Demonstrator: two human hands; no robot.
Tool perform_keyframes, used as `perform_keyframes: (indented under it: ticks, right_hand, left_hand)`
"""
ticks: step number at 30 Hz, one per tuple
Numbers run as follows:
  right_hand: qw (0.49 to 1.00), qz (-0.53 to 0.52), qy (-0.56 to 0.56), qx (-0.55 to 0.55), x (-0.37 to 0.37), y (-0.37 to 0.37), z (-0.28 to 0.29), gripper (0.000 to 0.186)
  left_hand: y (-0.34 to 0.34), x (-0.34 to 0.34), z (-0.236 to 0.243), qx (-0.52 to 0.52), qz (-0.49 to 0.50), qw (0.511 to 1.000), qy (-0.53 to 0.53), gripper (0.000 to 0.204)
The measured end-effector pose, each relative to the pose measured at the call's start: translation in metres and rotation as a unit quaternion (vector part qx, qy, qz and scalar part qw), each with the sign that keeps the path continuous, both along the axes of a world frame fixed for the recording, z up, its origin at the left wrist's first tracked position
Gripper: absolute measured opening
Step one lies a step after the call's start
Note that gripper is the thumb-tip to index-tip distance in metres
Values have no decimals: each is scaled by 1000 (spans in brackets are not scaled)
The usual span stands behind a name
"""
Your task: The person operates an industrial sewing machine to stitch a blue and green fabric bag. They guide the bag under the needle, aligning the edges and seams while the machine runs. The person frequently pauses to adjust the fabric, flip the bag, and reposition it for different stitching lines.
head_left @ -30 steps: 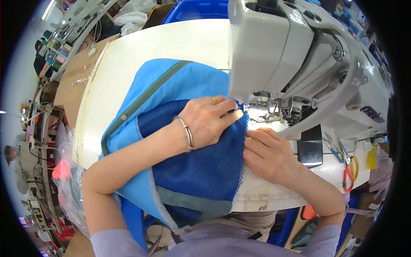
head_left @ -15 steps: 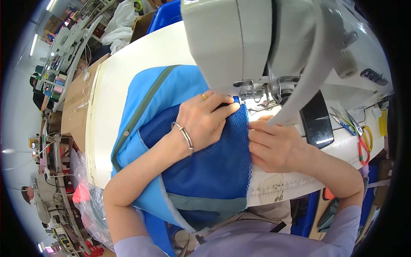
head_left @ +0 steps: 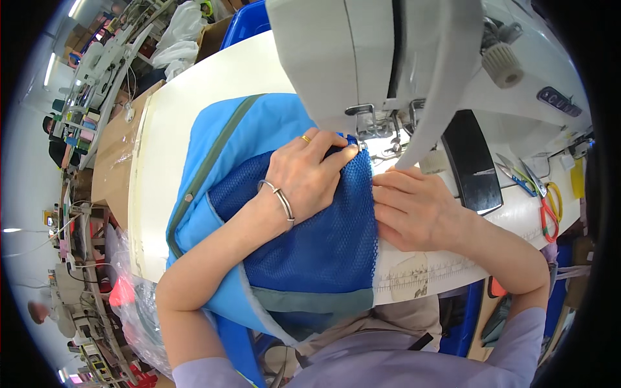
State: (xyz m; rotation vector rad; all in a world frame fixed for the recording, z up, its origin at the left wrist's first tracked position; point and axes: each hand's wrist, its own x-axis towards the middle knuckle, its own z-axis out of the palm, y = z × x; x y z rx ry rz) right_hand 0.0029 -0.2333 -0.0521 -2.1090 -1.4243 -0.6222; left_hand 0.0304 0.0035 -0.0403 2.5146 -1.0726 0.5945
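A sewing machine (head_left: 323, 58) stands over the far side of the white table, its presser area close to the top edge of a blue mesh fabric piece (head_left: 304, 258). The mesh lies on a light blue fabric panel (head_left: 210, 136) with a grey-green strip along it. My left hand (head_left: 307, 171), with a bracelet at the wrist, is closed, thumb and forefinger pinching the mesh by its top right corner. On the right edge of the mesh, the bent fingers of my right hand (head_left: 414, 208) are closed on the cloth; their tips are partly hidden.
Scissors with red and yellow handles (head_left: 546, 200) lie at the right, past a black plate (head_left: 472, 161). A ruler strip (head_left: 446, 275) runs along the near table edge. At the left stand a cardboard sheet (head_left: 116, 149), plastic bags and other machines. A blue bin (head_left: 249, 24) is behind.
The sewing machine sits slightly further left and higher in the picture. Both hands have stayed on the mesh, the right one shifting up a little.
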Motion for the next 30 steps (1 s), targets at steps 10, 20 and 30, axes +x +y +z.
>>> perform_keyframes:
  ticks: [10, 20, 30]
  right_hand:
    - [1000, -15, -5, -19, -4, -1, 0, 21]
    - [963, -74, 219, 136, -184, -29, -11, 32]
    - [570, 63, 769, 285, -241, 87, -75, 50]
  left_hand:
    - [17, -5, 19, 48, -33, 994, 97, 42]
    - [-5, -135, 39, 77, -50, 989, 117, 52]
    - [11, -127, 36, 96, -44, 990, 98, 44]
